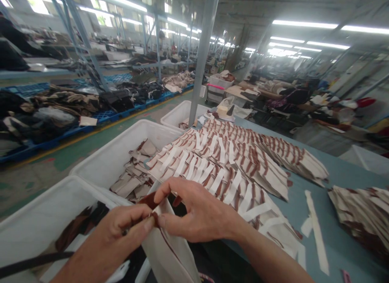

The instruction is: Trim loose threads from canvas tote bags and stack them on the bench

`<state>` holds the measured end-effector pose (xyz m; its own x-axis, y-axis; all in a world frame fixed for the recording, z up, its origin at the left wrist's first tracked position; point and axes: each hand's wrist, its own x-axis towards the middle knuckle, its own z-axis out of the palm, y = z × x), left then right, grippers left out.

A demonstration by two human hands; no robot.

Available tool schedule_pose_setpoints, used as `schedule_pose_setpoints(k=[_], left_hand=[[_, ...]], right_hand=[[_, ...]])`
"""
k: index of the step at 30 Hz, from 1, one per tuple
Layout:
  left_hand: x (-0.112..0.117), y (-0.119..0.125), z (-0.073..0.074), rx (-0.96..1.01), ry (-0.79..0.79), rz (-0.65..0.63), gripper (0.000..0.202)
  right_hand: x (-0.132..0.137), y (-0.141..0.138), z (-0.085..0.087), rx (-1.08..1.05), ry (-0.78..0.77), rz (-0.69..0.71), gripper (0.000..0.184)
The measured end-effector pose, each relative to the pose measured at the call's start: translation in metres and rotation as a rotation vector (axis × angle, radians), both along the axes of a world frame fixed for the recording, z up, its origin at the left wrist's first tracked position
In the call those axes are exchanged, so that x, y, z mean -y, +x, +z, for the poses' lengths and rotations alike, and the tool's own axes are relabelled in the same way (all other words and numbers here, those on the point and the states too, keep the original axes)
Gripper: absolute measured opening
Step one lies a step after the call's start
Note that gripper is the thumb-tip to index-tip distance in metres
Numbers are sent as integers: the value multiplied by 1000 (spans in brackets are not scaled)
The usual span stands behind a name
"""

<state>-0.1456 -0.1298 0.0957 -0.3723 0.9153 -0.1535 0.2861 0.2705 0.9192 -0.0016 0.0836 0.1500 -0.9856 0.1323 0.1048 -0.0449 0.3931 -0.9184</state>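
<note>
Between my two hands hangs a beige fabric piece (167, 254) with brown trim along its edge. My left hand (121, 228) pinches its top edge between thumb and fingers. From the right, my right hand (194, 210) grips the same top edge, its thumb on the beige side and its index finger curled over a brown flap (148, 200). The lower end of the piece drops below the picture. Just beyond my hands lie rows of overlapping beige pieces with brown edges (243, 153), with white strips (234, 187) laid across several of them.
White plastic bins (103, 153) stand at the left, holding fabric pieces. A blue-green table (322, 206) bears the rows, a loose white strip (316, 234) and another stack of beige pieces (358, 214) at right. A metal post (203, 52) rises at the table's far left corner.
</note>
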Motion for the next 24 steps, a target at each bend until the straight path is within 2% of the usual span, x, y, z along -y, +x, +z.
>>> schedule_pose_setpoints(k=[4, 8, 10, 15, 17, 20, 22, 24], left_hand=[[-5, 7, 7, -91, 61, 106, 54], [-15, 19, 17, -161, 109, 200, 48], [-16, 22, 15, -179, 131, 241, 48], [-12, 28, -5, -192, 152, 361, 44], [-11, 38, -9, -143, 130, 423, 45], [-9, 55, -12, 30, 96, 492, 45], [-6, 60, -16, 150, 105, 497, 45], [-2, 58, -21, 256, 122, 440, 50]], right_hand=[[8, 2, 12, 137, -34, -100, 21], [12, -2, 9, 263, -102, -88, 14], [13, -5, 4, 278, -122, -86, 13], [18, -9, -12, 265, -220, -92, 15], [23, -3, -19, 287, -292, -90, 25], [31, 17, -28, 257, -369, -134, 39], [37, 31, -32, 226, -396, -158, 45], [40, 42, -32, 235, -433, -174, 49]])
